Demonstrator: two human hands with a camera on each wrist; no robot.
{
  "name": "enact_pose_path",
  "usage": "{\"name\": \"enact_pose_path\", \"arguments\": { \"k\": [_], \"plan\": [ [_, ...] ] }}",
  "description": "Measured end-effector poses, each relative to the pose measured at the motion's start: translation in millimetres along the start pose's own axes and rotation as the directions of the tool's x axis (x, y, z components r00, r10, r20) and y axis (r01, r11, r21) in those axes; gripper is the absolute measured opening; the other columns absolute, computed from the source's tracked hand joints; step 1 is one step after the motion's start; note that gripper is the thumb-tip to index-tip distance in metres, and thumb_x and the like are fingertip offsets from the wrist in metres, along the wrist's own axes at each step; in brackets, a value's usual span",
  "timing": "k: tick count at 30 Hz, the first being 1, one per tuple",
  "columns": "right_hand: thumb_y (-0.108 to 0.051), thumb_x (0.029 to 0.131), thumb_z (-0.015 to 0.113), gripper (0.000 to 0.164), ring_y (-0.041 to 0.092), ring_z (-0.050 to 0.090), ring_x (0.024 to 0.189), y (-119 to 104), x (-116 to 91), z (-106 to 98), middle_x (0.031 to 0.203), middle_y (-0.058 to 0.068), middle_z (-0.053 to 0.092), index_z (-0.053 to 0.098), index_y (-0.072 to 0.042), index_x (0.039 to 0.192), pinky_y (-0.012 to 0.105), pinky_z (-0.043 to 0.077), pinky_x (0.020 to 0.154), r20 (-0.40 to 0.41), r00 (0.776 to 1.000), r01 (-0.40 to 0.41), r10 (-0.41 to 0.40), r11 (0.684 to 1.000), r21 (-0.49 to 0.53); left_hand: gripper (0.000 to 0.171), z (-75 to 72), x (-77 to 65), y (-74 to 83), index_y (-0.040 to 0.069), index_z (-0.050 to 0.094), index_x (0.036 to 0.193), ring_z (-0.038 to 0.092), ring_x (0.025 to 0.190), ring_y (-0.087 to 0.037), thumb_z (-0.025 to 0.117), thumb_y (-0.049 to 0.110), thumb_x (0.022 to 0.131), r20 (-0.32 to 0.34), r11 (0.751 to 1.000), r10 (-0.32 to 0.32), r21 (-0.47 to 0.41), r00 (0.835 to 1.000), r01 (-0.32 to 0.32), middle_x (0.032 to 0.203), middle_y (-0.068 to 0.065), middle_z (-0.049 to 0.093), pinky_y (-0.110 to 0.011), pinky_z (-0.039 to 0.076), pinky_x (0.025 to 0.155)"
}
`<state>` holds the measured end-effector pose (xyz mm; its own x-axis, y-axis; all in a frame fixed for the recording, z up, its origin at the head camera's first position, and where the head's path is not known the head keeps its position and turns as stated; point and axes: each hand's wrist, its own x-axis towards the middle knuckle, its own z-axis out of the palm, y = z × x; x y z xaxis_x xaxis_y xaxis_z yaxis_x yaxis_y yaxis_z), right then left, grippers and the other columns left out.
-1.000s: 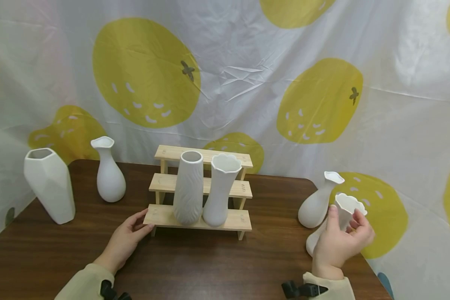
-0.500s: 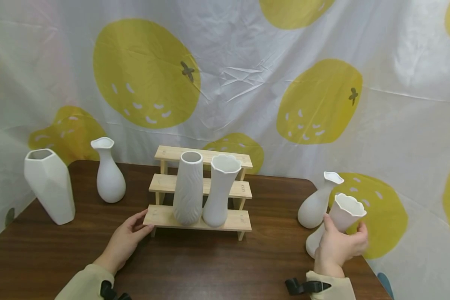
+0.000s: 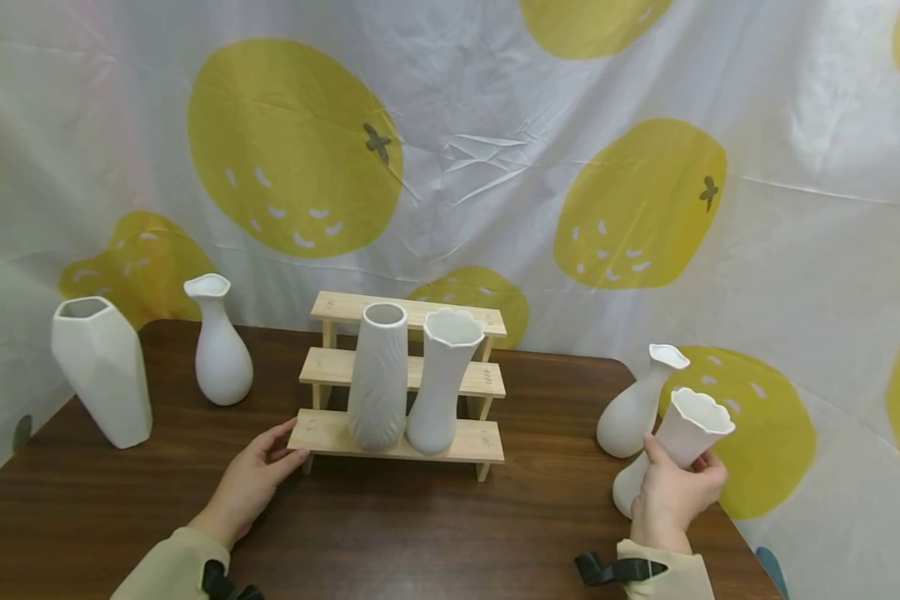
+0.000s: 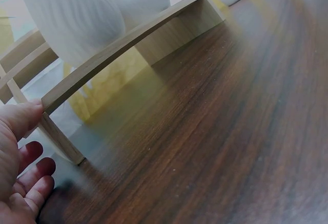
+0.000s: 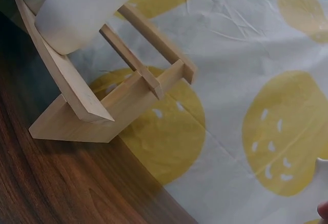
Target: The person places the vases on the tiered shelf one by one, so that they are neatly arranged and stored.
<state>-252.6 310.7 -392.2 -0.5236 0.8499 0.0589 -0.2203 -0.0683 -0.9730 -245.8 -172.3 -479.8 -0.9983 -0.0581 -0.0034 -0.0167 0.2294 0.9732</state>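
Observation:
In the head view, my right hand (image 3: 675, 504) grips a white vase with a scalloped rim (image 3: 688, 429) around its middle; the vase leans at the table's right side, partly hidden by the hand. My left hand (image 3: 243, 483) holds the left end of a three-step wooden stand (image 3: 474, 438). Up close, the left wrist view has the thumb (image 4: 25, 116) against the bottom step's end, other fingers curled beside the leg. A ribbed white vase (image 3: 378, 379) and another scalloped vase (image 3: 438, 383) stand on the bottom step. A bit of vase rim (image 5: 322, 175) enters the right wrist view.
Just behind the held vase is a narrow-necked white vase (image 3: 630, 412). At left stand a faceted white vase (image 3: 105, 375) and another narrow-necked one (image 3: 222, 354). A lemon-patterned cloth (image 3: 480, 167) hangs behind the brown wooden table (image 3: 525, 533).
My right hand has moved from near the scalloped vase's rim down around its body and taken hold of it. The left hand and the stand have stayed put.

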Motion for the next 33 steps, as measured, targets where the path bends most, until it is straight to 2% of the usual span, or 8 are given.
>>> {"name": "enact_pose_path", "arguments": {
  "k": [8, 19, 25, 33],
  "plan": [
    [0.012, 0.072, 0.075, 0.066, 0.021, 0.040, 0.125, -2, -2, 0, 0.116, -0.004, 0.041, 0.041, -0.009, 0.124, 0.030, 0.037, 0.102, 0.010, 1.000, 0.000, 0.000, 1.000, -0.005, 0.069, -0.2, -0.1, -0.4, 0.010, 0.035, 0.149, 0.046, 0.126, -0.031, 0.065, 0.034, 0.092, 0.002, 1.000, -0.005, -0.003, 1.000, 0.005, 0.146, -0.018, 0.041, -0.038, 0.043, 0.098],
    [0.004, 0.075, 0.077, 0.072, 0.022, 0.039, 0.127, -5, -2, -4, 0.116, -0.006, 0.042, 0.036, -0.007, 0.132, 0.032, 0.035, 0.104, 0.040, 0.999, -0.022, 0.025, 0.998, -0.066, 0.069, 0.8, -0.1, -0.6, 0.010, 0.035, 0.149, 0.046, 0.126, -0.031, 0.065, 0.034, 0.092, -0.003, 1.000, -0.009, 0.010, 1.000, 0.009, 0.145, -0.019, 0.042, -0.042, 0.042, 0.099],
    [0.006, 0.074, 0.076, 0.070, 0.019, 0.043, 0.117, -4, -3, -2, 0.111, -0.005, 0.042, 0.037, -0.008, 0.130, 0.033, 0.038, 0.100, 0.060, 0.998, -0.013, 0.015, 0.999, -0.047, 0.069, 1.0, -0.3, -0.2, 0.010, 0.034, 0.149, 0.046, 0.126, -0.032, 0.065, 0.035, 0.092, -0.002, 1.000, -0.015, 0.009, 1.000, 0.015, 0.145, -0.019, 0.042, -0.044, 0.041, 0.100],
    [0.008, 0.073, 0.076, 0.071, 0.013, 0.043, 0.107, -11, -11, 8, 0.111, -0.003, 0.041, 0.038, -0.008, 0.131, 0.032, 0.038, 0.094, 0.128, 0.992, 0.024, -0.020, 0.999, -0.027, 0.070, 0.2, -0.5, 2.2, 0.009, 0.034, 0.149, 0.046, 0.126, -0.032, 0.065, 0.035, 0.092, 0.002, 1.000, -0.014, 0.004, 1.000, 0.014, 0.146, -0.019, 0.041, -0.043, 0.042, 0.100]
  ]
}}
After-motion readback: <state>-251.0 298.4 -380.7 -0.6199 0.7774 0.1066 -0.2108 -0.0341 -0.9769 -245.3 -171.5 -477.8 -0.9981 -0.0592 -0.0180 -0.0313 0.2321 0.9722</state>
